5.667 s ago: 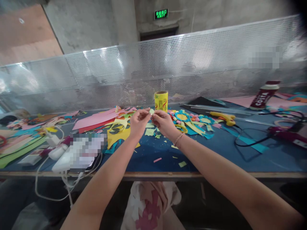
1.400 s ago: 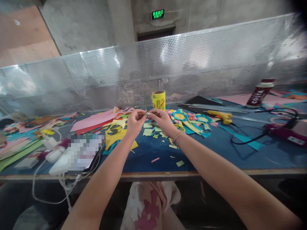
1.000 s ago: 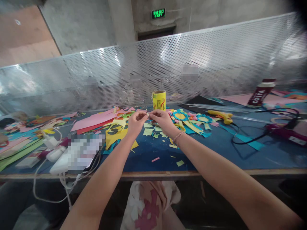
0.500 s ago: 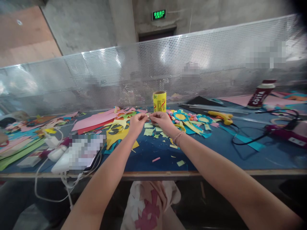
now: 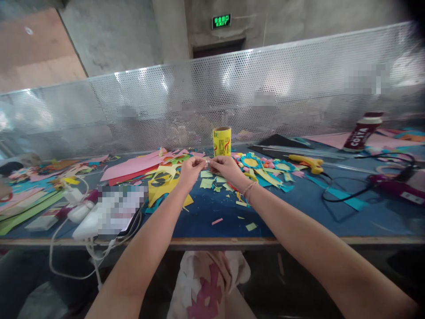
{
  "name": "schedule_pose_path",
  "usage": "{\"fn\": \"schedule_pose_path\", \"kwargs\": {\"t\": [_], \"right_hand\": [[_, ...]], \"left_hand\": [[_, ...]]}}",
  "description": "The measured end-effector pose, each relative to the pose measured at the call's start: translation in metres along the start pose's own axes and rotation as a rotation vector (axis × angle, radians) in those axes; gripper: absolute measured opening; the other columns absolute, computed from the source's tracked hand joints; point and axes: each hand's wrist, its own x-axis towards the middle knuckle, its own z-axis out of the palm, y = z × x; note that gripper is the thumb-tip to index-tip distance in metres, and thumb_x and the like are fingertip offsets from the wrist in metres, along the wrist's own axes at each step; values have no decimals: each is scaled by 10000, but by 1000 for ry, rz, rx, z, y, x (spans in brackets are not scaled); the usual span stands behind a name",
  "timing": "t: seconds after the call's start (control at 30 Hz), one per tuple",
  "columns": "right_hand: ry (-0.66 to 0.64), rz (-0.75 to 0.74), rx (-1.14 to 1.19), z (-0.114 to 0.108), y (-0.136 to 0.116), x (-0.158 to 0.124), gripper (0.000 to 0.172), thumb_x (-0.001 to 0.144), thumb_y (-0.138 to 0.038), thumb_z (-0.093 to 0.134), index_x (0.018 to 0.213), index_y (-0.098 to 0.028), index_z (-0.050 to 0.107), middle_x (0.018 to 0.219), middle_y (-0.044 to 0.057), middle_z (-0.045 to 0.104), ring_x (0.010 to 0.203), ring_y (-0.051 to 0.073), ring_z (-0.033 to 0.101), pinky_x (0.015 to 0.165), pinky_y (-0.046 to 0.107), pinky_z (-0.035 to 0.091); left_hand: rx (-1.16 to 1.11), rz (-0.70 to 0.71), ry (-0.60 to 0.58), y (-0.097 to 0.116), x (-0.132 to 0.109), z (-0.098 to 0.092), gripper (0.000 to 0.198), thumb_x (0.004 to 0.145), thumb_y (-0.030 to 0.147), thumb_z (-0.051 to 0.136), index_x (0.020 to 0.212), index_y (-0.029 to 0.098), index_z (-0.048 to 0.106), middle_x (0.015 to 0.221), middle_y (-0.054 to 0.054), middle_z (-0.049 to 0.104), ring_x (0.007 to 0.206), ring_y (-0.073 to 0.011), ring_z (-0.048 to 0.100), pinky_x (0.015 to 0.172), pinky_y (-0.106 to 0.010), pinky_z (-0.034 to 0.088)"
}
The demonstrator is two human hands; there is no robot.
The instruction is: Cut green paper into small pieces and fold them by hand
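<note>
My left hand (image 5: pixel 192 170) and my right hand (image 5: pixel 225 169) meet over the middle of the blue table, fingertips pinched almost together. Between them is a tiny pale bit, too small to name. Beneath and around the hands lie cut scraps of pale green paper (image 5: pixel 206 183). Just behind them stands a yellow printed tube (image 5: pixel 222 141). Blue and yellow paper flowers (image 5: pixel 251 161) lie close to my right hand on its far side. Yellow paper with cut-out holes (image 5: pixel 159 190) lies by my left wrist.
A yellow glue gun (image 5: pixel 307 162) with a black cable rests at right, near a dark red COSTA bottle (image 5: pixel 361 131). Pink paper sheets (image 5: pixel 133 167) lie at left. A phone (image 5: pixel 124 210) and white cables sit at the front left. A perforated metal screen (image 5: pixel 186 102) rises behind.
Both hands stay in nearly the same place, with the fingertips shifting slightly around the tiny bit. The whole view has moved by only a few pixels.
</note>
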Motion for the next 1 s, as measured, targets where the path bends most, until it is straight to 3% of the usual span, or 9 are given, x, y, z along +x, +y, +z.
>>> {"fn": "schedule_pose_path", "kwargs": {"t": [0.37,0.53,0.7,0.83,1.0], "right_hand": [[2,-18,-77,2,-3,-2,248,676,-373,628,553,-163,582,513,-3,561,489,101,516,523,251,463],[24,-66,-70,3,1,-1,128,689,-293,596,709,-170,627,663,14,624,611,127,585,603,277,511],[58,-158,-204,0,2,0,155,718,-234,551,812,-173,658,748,37,664,716,160,613,696,323,507],[47,-218,-243,-1,-1,-1,195,739,-217,531,874,-173,666,837,54,678,789,167,618,765,335,491],[71,-251,-274,0,-2,-2,194,752,-273,562,890,-189,669,843,57,679,790,170,610,739,325,492]], "left_hand": [[84,-25,-6,-3,-1,0,139,680,285,620,643,159,574,543,15,540,510,-99,504,522,-234,397],[-47,-74,1,-7,1,0,164,676,309,629,652,156,574,587,8,553,549,-94,512,573,-237,436],[-213,-138,26,-4,-1,3,127,653,221,646,743,154,586,680,-4,595,625,-96,562,685,-269,487],[-239,-139,35,-1,-2,5,122,632,140,638,744,147,591,684,-5,601,632,-95,579,722,-285,498],[-202,-147,37,1,-2,4,111,629,180,653,720,148,598,670,-9,611,611,-96,574,677,-272,504]]}}
